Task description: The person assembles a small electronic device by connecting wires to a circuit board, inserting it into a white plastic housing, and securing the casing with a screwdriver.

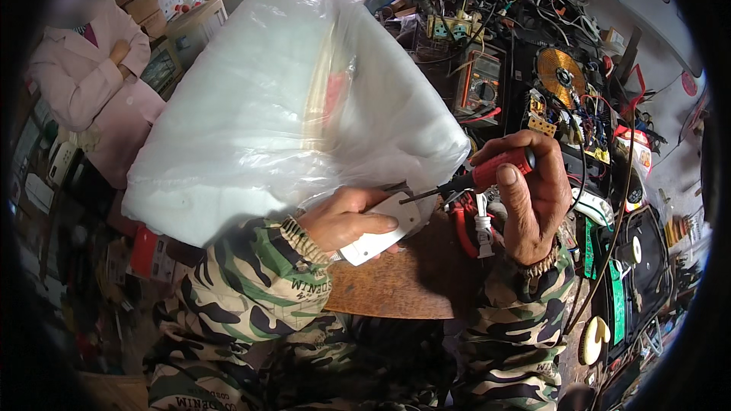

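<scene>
My left hand (349,221) grips a flat white plastic casing (371,247) with small holes in its face, the thumb lying across it. In my right hand (537,198) is a screwdriver (499,171) with a red and black handle, held between thumb and fingers. Its thin dark shaft points left, and the tip is at the far end of the casing, over or touching one of the holes; I cannot tell which. Just below the screwdriver lie red-handled pliers (461,228) and a white plug-like piece (483,232).
A large bundle wrapped in clear plastic (251,106) fills the table beyond my hands. The brown wooden tabletop (396,289) shows nearest me. To the right are a multimeter (481,80), a copper coil (560,68), circuit boards and tangled cables. A person in pink (99,91) stands at left, arms folded.
</scene>
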The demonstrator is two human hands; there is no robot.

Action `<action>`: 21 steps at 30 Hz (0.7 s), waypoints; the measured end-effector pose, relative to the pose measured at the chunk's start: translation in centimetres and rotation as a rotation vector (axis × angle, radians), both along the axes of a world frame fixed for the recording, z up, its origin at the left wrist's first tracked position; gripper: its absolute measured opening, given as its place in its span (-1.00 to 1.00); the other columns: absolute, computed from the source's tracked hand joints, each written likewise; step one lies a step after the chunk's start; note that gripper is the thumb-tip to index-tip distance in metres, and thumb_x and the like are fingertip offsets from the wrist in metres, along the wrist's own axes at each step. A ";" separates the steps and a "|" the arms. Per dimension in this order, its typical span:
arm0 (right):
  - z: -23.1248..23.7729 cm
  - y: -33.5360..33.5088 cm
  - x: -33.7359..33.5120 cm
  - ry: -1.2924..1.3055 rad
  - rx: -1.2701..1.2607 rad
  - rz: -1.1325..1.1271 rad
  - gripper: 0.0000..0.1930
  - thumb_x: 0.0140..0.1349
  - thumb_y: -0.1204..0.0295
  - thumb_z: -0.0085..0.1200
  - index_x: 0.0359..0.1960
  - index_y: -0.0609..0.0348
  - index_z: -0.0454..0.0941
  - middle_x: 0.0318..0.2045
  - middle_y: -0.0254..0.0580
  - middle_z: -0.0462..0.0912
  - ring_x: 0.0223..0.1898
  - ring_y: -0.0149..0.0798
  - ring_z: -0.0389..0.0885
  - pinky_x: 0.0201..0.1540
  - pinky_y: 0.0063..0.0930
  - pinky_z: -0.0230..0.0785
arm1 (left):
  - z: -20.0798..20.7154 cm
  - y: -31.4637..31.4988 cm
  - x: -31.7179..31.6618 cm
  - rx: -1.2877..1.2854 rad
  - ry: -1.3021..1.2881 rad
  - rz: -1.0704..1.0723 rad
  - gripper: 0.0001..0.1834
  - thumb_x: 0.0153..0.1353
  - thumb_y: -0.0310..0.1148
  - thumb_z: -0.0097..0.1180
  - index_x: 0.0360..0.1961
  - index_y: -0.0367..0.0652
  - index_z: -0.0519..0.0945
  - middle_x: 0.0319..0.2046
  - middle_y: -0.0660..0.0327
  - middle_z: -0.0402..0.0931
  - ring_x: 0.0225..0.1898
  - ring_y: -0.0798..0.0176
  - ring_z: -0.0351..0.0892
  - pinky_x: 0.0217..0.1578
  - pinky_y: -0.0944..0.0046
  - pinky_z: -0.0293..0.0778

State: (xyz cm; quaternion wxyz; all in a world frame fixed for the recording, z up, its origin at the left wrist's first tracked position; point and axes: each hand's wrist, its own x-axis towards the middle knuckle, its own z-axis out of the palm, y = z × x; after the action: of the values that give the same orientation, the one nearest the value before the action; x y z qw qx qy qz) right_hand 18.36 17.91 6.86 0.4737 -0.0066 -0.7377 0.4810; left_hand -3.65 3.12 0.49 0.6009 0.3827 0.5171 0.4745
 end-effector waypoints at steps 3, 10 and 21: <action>0.0 0.1 -0.3 -0.005 0.035 0.013 -0.65 0.53 0.40 0.11 0.17 0.39 0.37 -0.04 -0.02 0.64 -0.04 -0.35 0.59 0.08 -0.45 0.47 | 0.5 -0.6 0.1 -0.004 -0.015 0.031 -0.41 0.39 -0.41 0.25 0.36 -0.47 0.41 -0.03 0.00 0.69 -0.09 0.14 0.78 -0.21 0.25 0.70; 0.1 -0.2 -0.1 -0.054 0.332 -0.269 -0.61 0.30 0.41 0.40 0.03 0.34 0.53 -0.26 -0.07 0.72 -0.29 -0.32 0.71 -0.15 -0.43 0.56 | 0.3 -0.4 0.5 -0.011 0.025 0.081 -0.50 0.38 -0.38 0.25 0.27 -0.42 0.53 -0.13 0.06 0.71 -0.19 0.23 0.75 -0.28 0.28 0.66; 1.2 -1.9 -0.7 -0.145 0.476 -0.030 -0.26 0.33 0.47 0.26 0.52 0.37 0.25 0.29 0.26 0.56 0.16 0.02 0.71 0.14 -0.22 0.56 | 0.1 -0.3 0.9 0.045 0.015 0.092 -0.58 0.38 -0.34 0.27 0.16 -0.39 0.62 -0.18 0.10 0.74 -0.24 0.30 0.74 -0.22 0.31 0.64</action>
State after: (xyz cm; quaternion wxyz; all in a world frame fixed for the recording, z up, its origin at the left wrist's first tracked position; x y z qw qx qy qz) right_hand 17.64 16.01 8.07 0.4147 0.0596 -0.8621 0.2850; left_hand -2.73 2.86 0.57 0.5657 0.3755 0.5277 0.5104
